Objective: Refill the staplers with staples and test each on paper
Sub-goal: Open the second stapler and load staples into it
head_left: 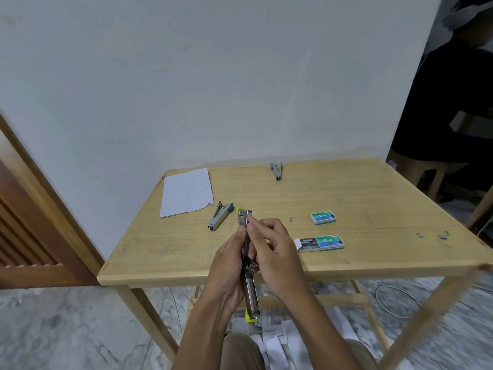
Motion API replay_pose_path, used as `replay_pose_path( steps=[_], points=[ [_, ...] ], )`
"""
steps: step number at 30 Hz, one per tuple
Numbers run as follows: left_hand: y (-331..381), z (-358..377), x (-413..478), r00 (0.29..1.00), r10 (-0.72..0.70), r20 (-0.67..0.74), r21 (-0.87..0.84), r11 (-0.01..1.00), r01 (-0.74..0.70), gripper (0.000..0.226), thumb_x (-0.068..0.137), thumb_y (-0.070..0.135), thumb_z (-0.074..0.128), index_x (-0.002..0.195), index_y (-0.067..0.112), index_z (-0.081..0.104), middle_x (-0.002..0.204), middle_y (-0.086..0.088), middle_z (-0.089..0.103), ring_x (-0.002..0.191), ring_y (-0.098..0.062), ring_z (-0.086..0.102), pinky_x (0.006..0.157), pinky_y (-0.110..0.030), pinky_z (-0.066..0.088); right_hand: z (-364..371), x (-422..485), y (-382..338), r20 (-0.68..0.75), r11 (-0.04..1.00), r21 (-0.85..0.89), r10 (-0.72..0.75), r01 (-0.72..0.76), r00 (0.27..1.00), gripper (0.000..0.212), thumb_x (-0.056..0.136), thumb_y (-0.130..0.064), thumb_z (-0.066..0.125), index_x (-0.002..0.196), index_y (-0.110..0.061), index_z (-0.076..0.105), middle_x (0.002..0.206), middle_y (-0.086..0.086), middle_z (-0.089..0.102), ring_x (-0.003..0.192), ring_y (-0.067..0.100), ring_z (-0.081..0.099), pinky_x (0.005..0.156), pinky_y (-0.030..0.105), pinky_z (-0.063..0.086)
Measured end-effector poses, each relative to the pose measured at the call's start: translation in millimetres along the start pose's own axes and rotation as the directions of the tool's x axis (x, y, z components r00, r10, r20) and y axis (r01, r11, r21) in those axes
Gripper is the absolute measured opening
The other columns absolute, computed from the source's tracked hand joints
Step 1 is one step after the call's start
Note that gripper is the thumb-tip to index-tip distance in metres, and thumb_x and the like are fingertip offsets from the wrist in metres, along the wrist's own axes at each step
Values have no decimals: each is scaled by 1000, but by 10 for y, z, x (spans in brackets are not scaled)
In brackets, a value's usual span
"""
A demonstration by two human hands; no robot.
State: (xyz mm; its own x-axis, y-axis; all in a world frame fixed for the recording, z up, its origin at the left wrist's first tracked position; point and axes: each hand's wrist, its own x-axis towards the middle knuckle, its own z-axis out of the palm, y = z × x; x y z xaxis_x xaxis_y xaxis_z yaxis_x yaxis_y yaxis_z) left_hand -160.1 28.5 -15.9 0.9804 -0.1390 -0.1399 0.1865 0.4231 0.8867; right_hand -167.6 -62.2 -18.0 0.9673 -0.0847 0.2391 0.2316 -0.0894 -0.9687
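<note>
The left hand (229, 265) is wrapped tight around a yellow stapler (246, 252) that is swung open, held up over the near edge of the bench (373, 198); the right hand (274, 249) pinches its thin metal rail near the top; a green stapler (218, 216) lies by the paper (185, 192); a blue stapler (277, 170) lies far back; one staple box (320, 243) is slid open, another staple box (322, 218) is closed.
</note>
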Motion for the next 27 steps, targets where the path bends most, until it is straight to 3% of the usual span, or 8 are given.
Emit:
replay_pose_path(
  steps=[3, 8, 10, 12, 15, 18, 22, 27],
  points=[
    [-6, 2, 8, 1000, 28, 1, 56, 998, -28, 32, 102, 36, 45, 99, 7, 57, 56, -1, 40, 54, -15, 43, 52, -25, 42, 4, 6, -9, -64, 998, 68, -9, 14, 998, 29, 98, -28, 54, 125, -26, 64, 92, -17, 52, 57, 3, 54, 56, 17, 44],
    [3, 16, 6, 995, 102, -16, 171, 980, -97, 39, 103, 32, 43, 76, 6, 49, 54, -3, 42, 50, -14, 45, 52, -26, 39, -6, 32, -73, -77, 983, 182, 38, -23, 996, 21, 99, -26, 53, 112, -27, 69, 97, -1, 56, 56, 3, 54, 52, 20, 44],
    [-3, -4, 19, 987, 158, -20, 247, 958, -148, 38, 103, 33, 43, 78, 5, 51, 54, -4, 44, 50, -14, 45, 52, -26, 39, -15, 49, -90, -92, 964, 254, 109, -82, 990, 21, 99, -27, 53, 103, -27, 74, 91, -6, 59, 65, -1, 56, 60, 18, 48],
    [-11, -22, 24, 980, 201, -14, 332, 925, -185, 39, 102, 34, 44, 83, 2, 54, 53, -3, 46, 50, -13, 46, 51, -22, 40, -28, 71, -86, -99, 930, 335, 198, -155, 975, 23, 95, -34, 57, 91, -33, 79, 87, -8, 60, 78, 8, 54, 70, 25, 51],
    [-24, -47, 22, 972, 235, -11, 421, 883, -209, 39, 102, 35, 45, 87, 2, 58, 52, -2, 48, 49, -11, 45, 49, -19, 39, -60, 79, -111, -79, 878, 420, 289, -232, 954, 26, 93, -36, 57, 83, -31, 81, 87, -4, 60, 81, 14, 50, 71, 30, 51],
    [-25, -78, 31, 963, 268, 13, 487, 840, -240, 36, 102, 35, 44, 85, 8, 59, 52, -1, 50, 48, -10, 43, 48, -20, 36, -107, 82, -141, -57, 851, 443, 341, -283, 938, 27, 92, -37, 58, 86, -24, 81, 87, -3, 62, 79, 12, 52, 72, 31, 51],
    [-37, -104, 54, 961, 276, 23, 531, 811, -246, 35, 102, 35, 44, 92, 7, 61, 52, 0, 51, 48, -13, 42, 47, -22, 36, -143, 81, -131, -54, 862, 405, 357, -306, 933, 27, 95, -37, 56, 88, -27, 80, 91, -2, 64, 82, 12, 55, 76, 32, 54],
    [-64, -72, 68, 967, 256, 0, 469, 854, -226, 39, 103, 34, 44, 92, 1, 61, 52, -2, 49, 49, -12, 42, 48, -23, 36, -109, 57, -74, -52, 890, 351, 329, -291, 943, 26, 94, -37, 56, 85, -29, 79, 85, -6, 65, 81, 12, 55, 84, 38, 55]
  ],
)
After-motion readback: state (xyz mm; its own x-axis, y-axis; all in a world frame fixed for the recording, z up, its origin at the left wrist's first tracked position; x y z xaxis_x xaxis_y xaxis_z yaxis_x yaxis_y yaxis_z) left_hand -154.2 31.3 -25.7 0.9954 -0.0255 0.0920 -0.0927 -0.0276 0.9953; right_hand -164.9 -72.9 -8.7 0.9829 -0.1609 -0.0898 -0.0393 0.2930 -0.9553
